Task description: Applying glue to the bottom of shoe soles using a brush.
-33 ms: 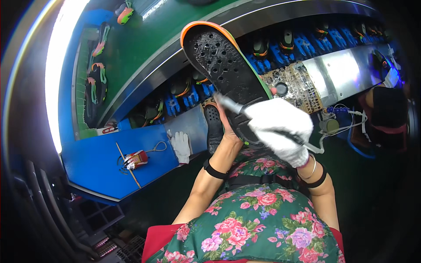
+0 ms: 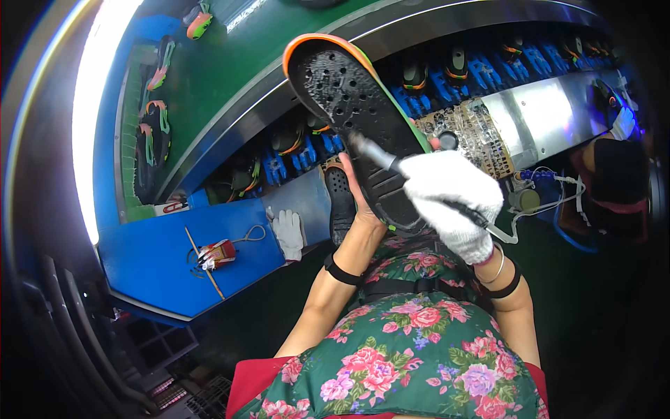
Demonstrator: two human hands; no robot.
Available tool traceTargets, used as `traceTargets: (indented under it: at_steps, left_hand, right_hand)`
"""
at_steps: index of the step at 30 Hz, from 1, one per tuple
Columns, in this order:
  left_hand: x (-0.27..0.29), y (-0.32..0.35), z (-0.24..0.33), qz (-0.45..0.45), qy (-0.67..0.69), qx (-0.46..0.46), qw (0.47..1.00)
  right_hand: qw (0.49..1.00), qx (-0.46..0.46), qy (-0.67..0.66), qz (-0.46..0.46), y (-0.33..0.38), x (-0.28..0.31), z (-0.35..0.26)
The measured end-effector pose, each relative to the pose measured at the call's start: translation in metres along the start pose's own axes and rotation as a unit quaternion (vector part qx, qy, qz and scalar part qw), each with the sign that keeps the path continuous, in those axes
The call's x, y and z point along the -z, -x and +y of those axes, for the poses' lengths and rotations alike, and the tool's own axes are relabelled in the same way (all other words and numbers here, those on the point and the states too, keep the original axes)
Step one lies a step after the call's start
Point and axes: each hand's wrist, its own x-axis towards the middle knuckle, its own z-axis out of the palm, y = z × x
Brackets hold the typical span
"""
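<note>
My left hand (image 2: 360,202), bare, is wrapped round a long black shoe sole (image 2: 380,129) with an orange and green rim. Its holed face is turned up, and the toe end looks wet and shiny. In a white knit glove, my right hand (image 2: 457,199) is closed round a brush (image 2: 377,152) with a dark handle. The blurred brush tip lies over the middle of the sole; whether it touches cannot be told. A pale hose (image 2: 504,237) shows at the handle's rear end. Another black holed sole (image 2: 340,195) is partly hidden behind my left hand.
A blue table (image 2: 153,258) at left bears a small red box (image 2: 218,254) and a thin stick. A white glove (image 2: 287,234) lies beside it. Shoes on blue holders (image 2: 485,73) line the metal-edged bench, and more shoes (image 2: 162,66) stand on the green surface at far left.
The brush and my gloved right hand have moved slightly to the right, with the brush tip a little farther up the sole. The sole has shifted slightly left at its toe.
</note>
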Motion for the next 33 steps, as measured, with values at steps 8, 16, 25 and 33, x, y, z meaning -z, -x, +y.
traceTargets:
  at_steps: [8,16,25,33]
  left_hand:
    - [-0.002,-0.015,0.014,-0.090,0.090,0.016,0.992]
    - [0.006,-0.028,0.016,-0.133,0.097,-0.008,0.986]
    - [0.020,-0.031,0.025,-0.179,0.090,-0.009,0.980]
    - [0.015,-0.033,0.022,-0.156,0.116,-0.019,0.981]
  right_hand:
    - [0.989,0.111,0.021,-0.093,0.005,-0.005,-0.005]
    - [0.988,0.097,-0.001,-0.120,0.019,-0.004,0.000]
    - [0.986,0.081,-0.026,-0.141,0.027,0.001,0.007]
    - [0.987,0.058,-0.021,-0.149,0.029,0.009,0.009]
